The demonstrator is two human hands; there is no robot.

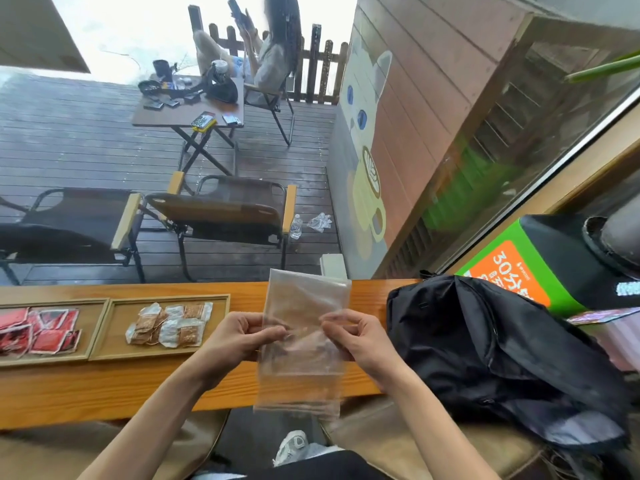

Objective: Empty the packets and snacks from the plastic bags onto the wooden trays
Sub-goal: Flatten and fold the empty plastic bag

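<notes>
A clear, flat plastic bag (304, 327) was held upright above the long orange-brown wooden counter (104, 393). It was pinched at mid-height from both sides: the left hand (239, 336) was closed on its left edge and the right hand (349, 336) on its right edge, fingertips pressed against the film. The bag appeared empty, though fine contents could not be ruled out through the glare.

The light wooden tray with red packets (93, 336) and the light wooden tray with brown and white packets (218, 306) lay side by side on the counter, left of the bag. A black fabric backpack (485, 341) sat to the right.

The step would probably be done well if the bag were checked against the light, its mouth spread and turned over a tray, then set aside clear of the trays.
</notes>
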